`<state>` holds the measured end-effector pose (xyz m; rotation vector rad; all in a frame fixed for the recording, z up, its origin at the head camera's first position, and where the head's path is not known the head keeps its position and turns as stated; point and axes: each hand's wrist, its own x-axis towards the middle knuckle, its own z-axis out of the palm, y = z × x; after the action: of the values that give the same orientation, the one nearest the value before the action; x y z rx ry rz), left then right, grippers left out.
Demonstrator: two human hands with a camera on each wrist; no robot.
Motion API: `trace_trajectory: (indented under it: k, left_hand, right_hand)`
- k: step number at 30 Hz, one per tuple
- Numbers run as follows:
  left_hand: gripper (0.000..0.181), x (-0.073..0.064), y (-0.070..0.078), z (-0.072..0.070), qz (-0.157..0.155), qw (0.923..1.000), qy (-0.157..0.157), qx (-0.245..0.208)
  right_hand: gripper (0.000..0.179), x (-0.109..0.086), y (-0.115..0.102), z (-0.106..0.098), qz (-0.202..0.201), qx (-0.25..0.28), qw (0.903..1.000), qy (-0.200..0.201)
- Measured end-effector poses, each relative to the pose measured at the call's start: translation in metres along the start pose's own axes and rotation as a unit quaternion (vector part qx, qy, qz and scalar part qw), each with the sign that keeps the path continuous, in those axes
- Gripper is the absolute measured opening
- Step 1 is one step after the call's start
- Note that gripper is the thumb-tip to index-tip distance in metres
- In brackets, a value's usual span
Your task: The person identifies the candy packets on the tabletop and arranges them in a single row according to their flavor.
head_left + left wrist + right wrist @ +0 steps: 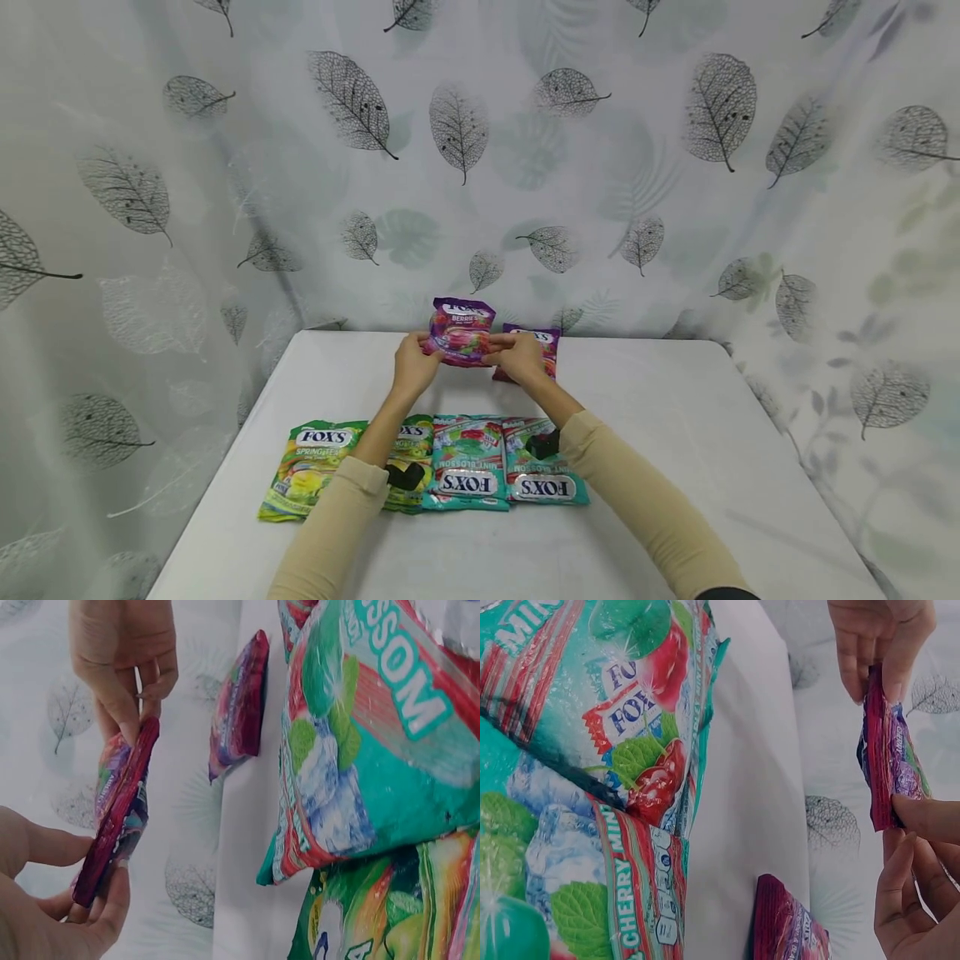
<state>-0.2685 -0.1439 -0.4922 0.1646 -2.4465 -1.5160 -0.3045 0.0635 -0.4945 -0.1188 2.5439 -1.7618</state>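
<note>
Both hands hold a purple and red bag of Fox's Berries candy [462, 333] above the far part of the table. At its left edge, my left hand [415, 364] pinches it between thumb and fingers. My right hand [519, 357] pinches the opposite edge. Seen edge-on in the left wrist view, the candy bag [120, 814] spans between the two hands. A second purple candy bag [550, 354] is behind the right hand, partly covered by it. In the right wrist view this second bag [787, 926] shows at the bottom.
A front row on the white table [645, 433] has a green Spring Tea bag [307, 475], another green bag [412, 450] partly behind the left arm, and two teal Mint Blossom bags [467, 458]. A leaf-print curtain [480, 208] hangs behind the table.
</note>
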Motion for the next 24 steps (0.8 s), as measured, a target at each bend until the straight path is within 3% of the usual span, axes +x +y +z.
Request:
trace_trajectory:
  k: [10,24]
  left_hand:
    - [0.049,-0.004,0.006,0.008,0.01,0.9999,-0.005,-0.005]
    - [0.048,-0.013,0.016,0.018,0.027,0.9994,-0.007,-0.02]
  right_hand:
    - [0.033,-0.003,0.004,-0.01,0.011,0.022,0.9997,0.006]
    - [0.037,-0.013,0.005,-0.03,0.011,0.015,0.9998,0.002]
